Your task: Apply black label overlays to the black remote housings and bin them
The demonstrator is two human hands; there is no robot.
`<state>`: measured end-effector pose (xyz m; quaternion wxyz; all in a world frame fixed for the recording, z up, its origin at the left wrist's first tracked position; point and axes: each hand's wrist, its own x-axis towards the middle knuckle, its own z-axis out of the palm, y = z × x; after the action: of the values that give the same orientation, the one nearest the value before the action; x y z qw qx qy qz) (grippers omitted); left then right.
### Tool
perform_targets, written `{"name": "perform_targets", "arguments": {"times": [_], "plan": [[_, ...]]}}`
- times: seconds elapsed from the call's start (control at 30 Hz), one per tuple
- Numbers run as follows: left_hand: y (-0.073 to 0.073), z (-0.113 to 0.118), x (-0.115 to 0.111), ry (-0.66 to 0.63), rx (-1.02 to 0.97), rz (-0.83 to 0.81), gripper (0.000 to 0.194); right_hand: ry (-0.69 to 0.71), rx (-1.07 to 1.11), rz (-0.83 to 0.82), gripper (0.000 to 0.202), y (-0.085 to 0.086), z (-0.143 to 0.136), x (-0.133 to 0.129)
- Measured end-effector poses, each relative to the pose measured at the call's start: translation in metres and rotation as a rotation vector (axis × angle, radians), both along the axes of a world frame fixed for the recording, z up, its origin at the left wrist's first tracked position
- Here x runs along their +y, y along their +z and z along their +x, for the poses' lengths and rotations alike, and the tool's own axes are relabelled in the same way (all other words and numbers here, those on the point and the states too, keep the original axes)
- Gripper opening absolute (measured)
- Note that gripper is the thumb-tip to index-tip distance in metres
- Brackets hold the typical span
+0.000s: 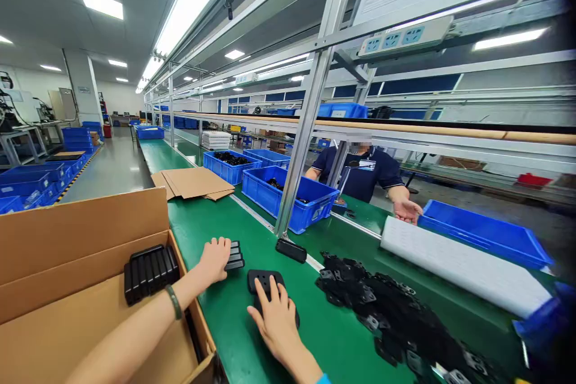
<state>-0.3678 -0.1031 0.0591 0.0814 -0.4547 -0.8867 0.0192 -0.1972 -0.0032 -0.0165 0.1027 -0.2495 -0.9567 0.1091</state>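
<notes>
On the green bench (211,210), my left hand (216,259) has its fingers curled over the near side of a small stack of black parts (234,256). To its right, my right hand (275,315) lies with spread fingers on flat black pieces (265,278), partly covering them. An open cardboard box (85,324) stands under my left forearm; a row of black bars (150,273) lies inside it. A long heap of black parts with metal bits (387,306) stretches along the bench to the right of my right hand.
Blue bins (288,198) stand beyond, beside a metal post (310,96). A black block (291,249) lies at its foot. Cardboard sheets (193,182) lie further left. Across the bench sits a person (369,174), one hand near a blue tray (486,234) and a white slab (459,264).
</notes>
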Motion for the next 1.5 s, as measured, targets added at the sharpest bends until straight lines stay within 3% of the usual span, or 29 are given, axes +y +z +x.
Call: {"name": "perform_targets", "arguments": {"times": [0.1,0.2,0.27,0.37,0.53,0.63,0.73,0.93,1.07,1.17,1.3,1.4,1.5], "plan": [[-0.023,0.004,0.028,0.041,0.04,0.012,0.059,-0.009,-0.056,-0.015,0.062,-0.006,-0.006,-0.004],[-0.037,0.011,0.031,0.014,0.03,0.021,0.09,0.011,-0.073,-0.018,0.057,-0.006,-0.004,0.006],[-0.043,0.012,0.026,-0.018,-0.007,0.016,0.103,0.003,-0.072,-0.019,0.056,-0.004,-0.003,0.01],[-0.049,0.008,0.019,-0.005,-0.072,0.01,0.104,-0.001,-0.078,-0.037,0.061,-0.001,-0.006,0.007],[-0.055,0.002,0.032,0.201,-0.204,-0.004,0.106,0.053,-0.117,-0.064,0.064,-0.01,-0.002,-0.008],[-0.056,0.002,0.045,0.263,-0.324,-0.026,0.101,0.093,-0.136,-0.069,0.064,-0.02,0.006,-0.015],[-0.055,-0.005,0.047,0.205,-0.406,-0.054,0.093,0.094,-0.098,-0.06,0.068,-0.022,0.003,-0.02],[-0.053,-0.053,0.021,0.02,-0.38,-0.097,0.07,0.087,-0.092,-0.057,0.065,-0.004,-0.021,-0.022],[-0.058,-0.076,0.006,-0.018,-0.37,-0.125,0.07,0.124,-0.07,-0.047,0.058,-0.009,-0.017,-0.011],[-0.066,-0.07,0.008,-0.038,-0.376,-0.126,0.077,0.131,-0.07,-0.032,0.058,-0.012,-0.01,-0.005],[-0.075,-0.045,0.024,-0.06,-0.379,-0.118,0.089,0.121,-0.095,-0.012,0.061,-0.009,-0.007,-0.004],[-0.068,-0.048,0.04,-0.043,-0.337,-0.078,0.072,0.14,-0.077,0.016,0.059,-0.018,-0.004,0.001],[-0.048,-0.083,0.045,0.037,-0.266,-0.013,0.047,0.117,-0.084,0.066,0.062,-0.04,0.004,0.011]]}}
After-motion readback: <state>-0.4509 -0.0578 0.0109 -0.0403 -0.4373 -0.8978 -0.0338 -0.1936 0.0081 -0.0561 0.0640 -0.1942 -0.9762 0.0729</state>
